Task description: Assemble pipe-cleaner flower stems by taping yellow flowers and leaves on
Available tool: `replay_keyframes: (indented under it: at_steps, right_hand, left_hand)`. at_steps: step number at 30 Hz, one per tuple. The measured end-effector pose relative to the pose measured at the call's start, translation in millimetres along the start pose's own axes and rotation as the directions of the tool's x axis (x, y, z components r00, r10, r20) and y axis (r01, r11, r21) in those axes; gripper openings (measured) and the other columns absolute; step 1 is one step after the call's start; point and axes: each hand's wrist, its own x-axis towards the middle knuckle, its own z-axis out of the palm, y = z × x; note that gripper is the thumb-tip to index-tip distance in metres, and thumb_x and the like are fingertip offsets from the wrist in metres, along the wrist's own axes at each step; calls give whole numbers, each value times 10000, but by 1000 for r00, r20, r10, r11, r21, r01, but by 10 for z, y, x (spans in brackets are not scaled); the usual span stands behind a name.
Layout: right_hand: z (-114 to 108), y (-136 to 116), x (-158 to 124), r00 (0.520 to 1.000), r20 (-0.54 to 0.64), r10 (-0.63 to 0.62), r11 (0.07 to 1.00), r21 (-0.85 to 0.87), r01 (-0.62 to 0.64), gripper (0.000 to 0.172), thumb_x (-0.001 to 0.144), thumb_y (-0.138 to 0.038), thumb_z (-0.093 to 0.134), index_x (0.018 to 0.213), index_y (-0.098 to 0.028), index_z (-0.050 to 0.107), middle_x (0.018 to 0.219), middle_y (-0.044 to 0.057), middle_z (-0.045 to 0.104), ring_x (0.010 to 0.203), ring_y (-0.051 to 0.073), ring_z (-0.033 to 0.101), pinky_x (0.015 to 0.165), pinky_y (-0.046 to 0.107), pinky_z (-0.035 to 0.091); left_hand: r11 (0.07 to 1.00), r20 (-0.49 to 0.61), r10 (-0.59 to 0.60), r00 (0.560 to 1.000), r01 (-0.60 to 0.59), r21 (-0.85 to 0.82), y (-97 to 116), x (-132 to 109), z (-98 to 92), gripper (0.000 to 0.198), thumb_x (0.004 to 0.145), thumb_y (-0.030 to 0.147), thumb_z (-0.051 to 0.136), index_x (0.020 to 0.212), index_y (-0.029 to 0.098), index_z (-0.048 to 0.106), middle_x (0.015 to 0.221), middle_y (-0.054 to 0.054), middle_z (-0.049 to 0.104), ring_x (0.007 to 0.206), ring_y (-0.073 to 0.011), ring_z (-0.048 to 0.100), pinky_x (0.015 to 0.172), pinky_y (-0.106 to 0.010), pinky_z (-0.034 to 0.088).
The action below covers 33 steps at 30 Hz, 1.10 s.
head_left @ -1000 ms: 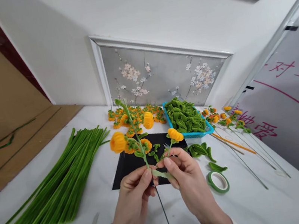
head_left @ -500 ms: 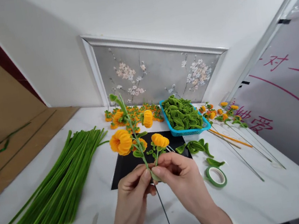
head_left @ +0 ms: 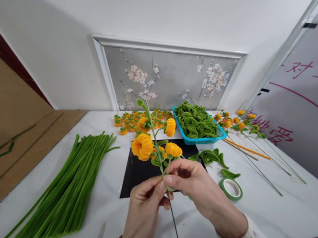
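Between my hands stands a flower stem (head_left: 155, 135), nearly upright, with several orange pumpkin-shaped blossoms and small green leaves; its dark wire runs down below the fingers. My left hand (head_left: 150, 207) pinches the stem from the left. On the right, my right hand (head_left: 195, 185) has its thumb and forefinger pressed at the base of a small orange blossom (head_left: 173, 149), against the main stem. A bit of pale green tape shows between the fingertips. Behind the hands lies a black mat (head_left: 129, 180).
Green fuzzy stems (head_left: 60, 199) lie left. A blue basket (head_left: 204, 140) of green leaves stands behind, beside orange blossoms (head_left: 129, 119). Loose leaves (head_left: 211, 155), a green tape roll (head_left: 231, 189) and finished-looking flower stems (head_left: 259, 159) lie right on the white table (head_left: 312, 207).
The small blossom in my right hand has come closer to the main stem, which now stands more upright. The view has shifted slightly.
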Motion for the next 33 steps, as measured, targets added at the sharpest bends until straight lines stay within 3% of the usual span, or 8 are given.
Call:
replay_keyframes:
  at_steps: [3, 8, 16, 21, 28, 33]
  right_hand:
    - [-28, -24, -4, 999, 42, -29, 999, -23, 30, 260, 651, -353, 771, 640, -165, 591, 514, -57, 526, 424, 91, 515, 447, 226, 418]
    - [-121, -69, -20, 989, -47, -140, 966, -224, 126, 183, 695, -304, 740, 643, -152, 652, 593, -20, 585, 517, 86, 494, 510, 223, 414]
    - [-118, -65, 4, 998, -50, -45, 988, -148, 37, 213, 646, -317, 769, 587, -153, 648, 524, -30, 564, 479, 89, 493, 494, 229, 437]
    - [-67, 22, 19, 983, -134, -123, 983, -153, 102, 156, 594, -257, 796, 604, -166, 669, 595, -7, 639, 501, 107, 543, 489, 234, 468]
    - [-77, 108, 33, 984, -58, -168, 976, -148, 158, 144, 661, -285, 751, 657, -177, 655, 613, -15, 613, 486, 110, 528, 477, 249, 459]
    - [-193, 100, 3, 951, -85, -296, 860, -458, 227, 102, 729, -259, 692, 789, -180, 666, 667, -9, 604, 544, 97, 464, 505, 219, 397]
  left_hand:
    - [999, 28, 16, 999, -18, 39, -8, -8, -1, 171, 799, 313, 657, 830, 187, 767, 573, -7, 599, 514, -100, 467, 464, -207, 384]
    - [989, 14, 37, 999, -39, 144, 32, -17, 36, 177, 822, 287, 627, 866, 179, 760, 588, -3, 588, 514, -101, 474, 479, -217, 385]
    - [984, -9, 31, 999, -29, 176, 78, -26, 81, 173, 799, 282, 633, 799, 160, 756, 545, 1, 581, 479, -104, 468, 469, -227, 382]
    - [983, -22, 36, 999, -31, 181, 101, -30, 94, 176, 793, 289, 629, 758, 159, 743, 546, -4, 578, 501, -116, 459, 488, -238, 382]
    - [984, -12, 49, 999, -46, 175, 86, -29, 68, 221, 804, 330, 611, 671, 165, 674, 561, -6, 585, 538, -125, 471, 515, -237, 373]
    - [985, -32, 33, 999, -27, 172, 69, -27, 43, 226, 812, 341, 609, 671, 169, 650, 567, 1, 595, 535, -119, 476, 525, -234, 379]
